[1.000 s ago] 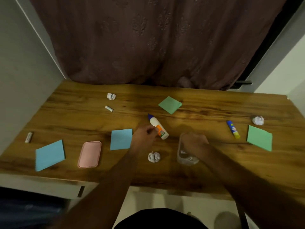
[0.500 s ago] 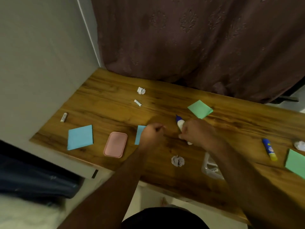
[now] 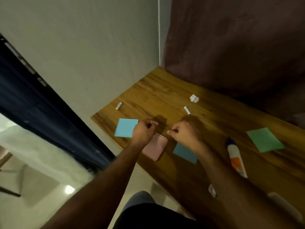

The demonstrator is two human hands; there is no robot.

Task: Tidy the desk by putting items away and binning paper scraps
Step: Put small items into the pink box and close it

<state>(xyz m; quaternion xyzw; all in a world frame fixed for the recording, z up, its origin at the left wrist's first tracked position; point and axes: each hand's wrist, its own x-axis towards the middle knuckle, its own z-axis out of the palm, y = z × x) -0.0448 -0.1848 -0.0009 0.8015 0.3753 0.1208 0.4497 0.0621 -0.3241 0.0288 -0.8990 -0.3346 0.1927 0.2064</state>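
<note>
Both of your hands hover over the near-left part of the brown wood-grain desk (image 3: 165,96). Your left hand (image 3: 144,131) is curled into a loose fist above the edge of the pale blue square paper sheet (image 3: 125,127); nothing shows between its fingers. Your right hand (image 3: 184,133) is also curled shut, thumb against forefinger, and you cannot tell whether it pinches anything.

The flat pink rounded-rectangle tray (image 3: 156,148) lies on the desk below and between your wrists, partly covered by the left forearm. Its visible surface holds nothing.

A darker blue square paper sheet (image 3: 184,152) lies just right of the tray, under your right wrist. The white glue bottle with orange label and blue cap (image 3: 235,158) lies flat further right, near the green square paper sheet (image 3: 264,139).

Toward the far side lie a crumpled white paper ball (image 3: 194,98), a small white cylinder (image 3: 187,110), and a second small white stick (image 3: 119,106) near the left wall.
</note>
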